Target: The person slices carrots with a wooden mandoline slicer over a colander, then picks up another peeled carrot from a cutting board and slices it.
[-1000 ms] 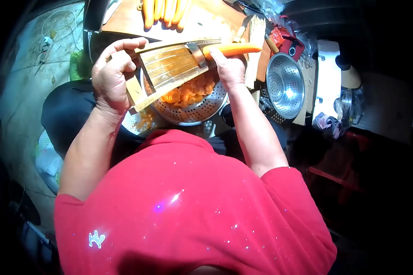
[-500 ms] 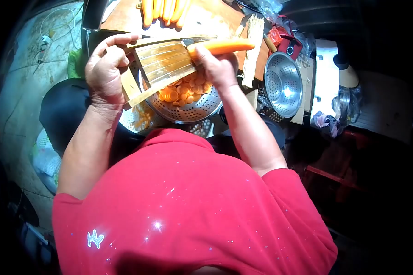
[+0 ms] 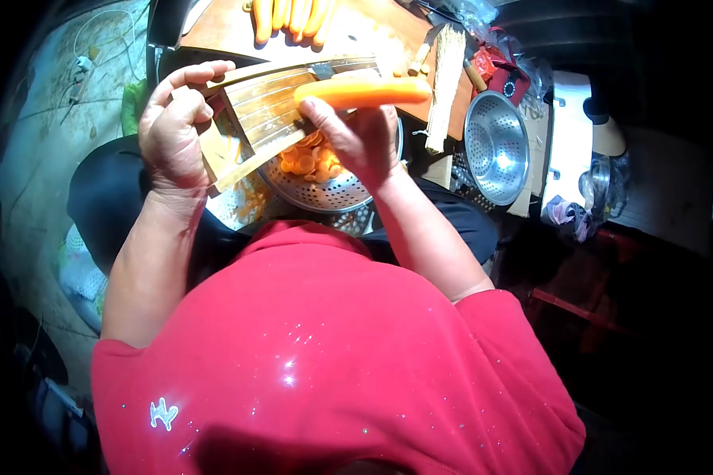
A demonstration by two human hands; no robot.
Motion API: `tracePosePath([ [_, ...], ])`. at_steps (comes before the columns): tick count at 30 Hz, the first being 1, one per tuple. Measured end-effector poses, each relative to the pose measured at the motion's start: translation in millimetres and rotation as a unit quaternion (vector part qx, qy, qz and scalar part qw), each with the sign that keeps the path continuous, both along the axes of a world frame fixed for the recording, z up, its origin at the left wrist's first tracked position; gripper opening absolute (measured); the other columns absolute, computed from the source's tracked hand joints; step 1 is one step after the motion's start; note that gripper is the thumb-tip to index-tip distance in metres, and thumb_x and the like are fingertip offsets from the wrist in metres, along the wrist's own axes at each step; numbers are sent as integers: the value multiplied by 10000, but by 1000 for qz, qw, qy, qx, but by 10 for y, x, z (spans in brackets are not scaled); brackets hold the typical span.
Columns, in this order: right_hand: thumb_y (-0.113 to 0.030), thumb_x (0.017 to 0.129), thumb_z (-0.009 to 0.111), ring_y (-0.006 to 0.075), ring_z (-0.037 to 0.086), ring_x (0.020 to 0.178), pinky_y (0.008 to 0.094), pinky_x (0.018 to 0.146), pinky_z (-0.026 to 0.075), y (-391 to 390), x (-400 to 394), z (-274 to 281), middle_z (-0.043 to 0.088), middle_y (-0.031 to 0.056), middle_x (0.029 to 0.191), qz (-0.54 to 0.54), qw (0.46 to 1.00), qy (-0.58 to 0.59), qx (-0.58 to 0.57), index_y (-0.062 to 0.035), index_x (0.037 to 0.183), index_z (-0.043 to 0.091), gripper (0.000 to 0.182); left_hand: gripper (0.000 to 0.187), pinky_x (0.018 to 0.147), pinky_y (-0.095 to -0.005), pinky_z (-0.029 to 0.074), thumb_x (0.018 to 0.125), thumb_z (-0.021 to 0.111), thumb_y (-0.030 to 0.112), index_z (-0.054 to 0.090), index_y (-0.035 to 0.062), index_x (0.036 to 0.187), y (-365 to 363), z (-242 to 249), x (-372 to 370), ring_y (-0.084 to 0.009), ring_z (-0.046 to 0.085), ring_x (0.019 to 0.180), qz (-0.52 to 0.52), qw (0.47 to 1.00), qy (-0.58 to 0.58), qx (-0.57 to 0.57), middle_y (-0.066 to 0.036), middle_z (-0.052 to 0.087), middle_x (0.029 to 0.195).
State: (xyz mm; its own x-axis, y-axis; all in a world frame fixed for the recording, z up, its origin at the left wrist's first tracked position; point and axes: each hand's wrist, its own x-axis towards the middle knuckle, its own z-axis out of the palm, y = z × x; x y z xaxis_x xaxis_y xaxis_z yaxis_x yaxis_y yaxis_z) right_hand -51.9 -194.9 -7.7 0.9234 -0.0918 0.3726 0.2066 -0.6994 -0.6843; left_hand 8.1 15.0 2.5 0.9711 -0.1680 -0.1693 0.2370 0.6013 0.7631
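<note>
My left hand (image 3: 174, 131) is wrapped round the end of a wooden slicer (image 3: 265, 111), a grooved board in a frame, held tilted. A whole carrot (image 3: 364, 93) lies across the slicer's right part, gripped by my right hand (image 3: 360, 138) with the thumb along its near side. Beneath the slicer stands a metal colander (image 3: 341, 192) holding round carrot slices (image 3: 309, 158). The slicer and my right hand hide part of the colander.
Several whole carrots (image 3: 293, 17) lie on the wooden table (image 3: 226, 28) at the back. A straw brush (image 3: 447, 83) rests at its right edge. Farther right are a second colander (image 3: 497, 149) and a white board (image 3: 569, 134). Orange scraps (image 3: 253, 202) lie left of the full colander.
My right hand has slid the carrot leftward along the slicer. My left hand has shifted slightly left with the slicer, while the surroundings appear a little farther right.
</note>
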Motion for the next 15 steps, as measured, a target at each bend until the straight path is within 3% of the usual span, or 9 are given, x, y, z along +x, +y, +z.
tracePosePath([
  [2, -236, 759, 741, 194, 643, 782, 306, 719, 503, -123, 110, -179, 676, 77, 897, -85, 950, 144, 264, -27, 1002, 638, 337, 332, 919, -361, 462, 687, 364, -54, 542, -43, 967, 6, -29, 3, -277, 574, 1033, -3, 1000, 5, 16, -223, 596, 1110],
  [3, -274, 761, 728, 180, 650, 785, 295, 726, 507, -194, 170, -143, 691, 86, 877, -149, 958, 172, 174, -12, 970, 666, 341, 331, 928, -363, 458, 687, 366, -52, 544, -41, 966, 9, -28, 4, -276, 571, 1041, -4, 999, 9, 31, -215, 599, 1104],
  [6, -298, 768, 709, 157, 654, 737, 283, 681, 519, -475, 251, -312, 697, 80, 829, -212, 921, 234, 227, -6, 903, 693, 323, 317, 891, -331, 482, 704, 375, -58, 557, -56, 965, -33, 15, -24, -249, 600, 967, 7, 1000, -12, 14, -185, 620, 1063],
  [9, -324, 765, 733, 160, 647, 763, 306, 685, 511, -53, 111, 24, 687, 65, 830, -105, 952, 173, 231, -23, 940, 676, 353, 310, 887, -325, 482, 708, 378, -56, 559, -43, 960, -20, -23, -18, -241, 599, 958, 5, 1000, -12, -2, -178, 622, 1060],
  [10, -309, 757, 750, 152, 642, 786, 287, 692, 510, -11, 72, -39, 680, 60, 848, -43, 998, 34, 36, -21, 941, 661, 354, 310, 887, -325, 482, 708, 378, -56, 559, -43, 960, -20, -36, -9, -241, 599, 958, 5, 1000, -12, -3, -178, 622, 1060],
  [12, -294, 756, 746, 158, 644, 769, 280, 688, 511, 32, 19, -41, 678, 49, 865, -29, 998, 17, 50, -38, 931, 664, 321, 296, 882, -322, 484, 711, 380, -57, 558, -36, 947, -43, -42, -24, -238, 599, 947, -4, 1000, -15, -12, -175, 622, 1051],
  [14, -284, 752, 741, 177, 653, 772, 296, 717, 511, -111, 83, -95, 686, 54, 867, -104, 955, 137, 240, -48, 952, 670, 318, 302, 909, -342, 468, 697, 373, -58, 554, -28, 935, -32, -35, -18, -252, 592, 971, -4, 1000, -8, 12, -188, 617, 1064],
  [15, -296, 757, 724, 175, 658, 780, 302, 737, 513, -204, 142, -138, 697, 60, 871, -145, 961, 155, 179, -49, 955, 684, 319, 308, 936, -362, 451, 682, 365, -59, 551, -20, 924, -21, -35, -18, -267, 584, 996, -4, 999, 1, 34, -201, 611, 1077],
])
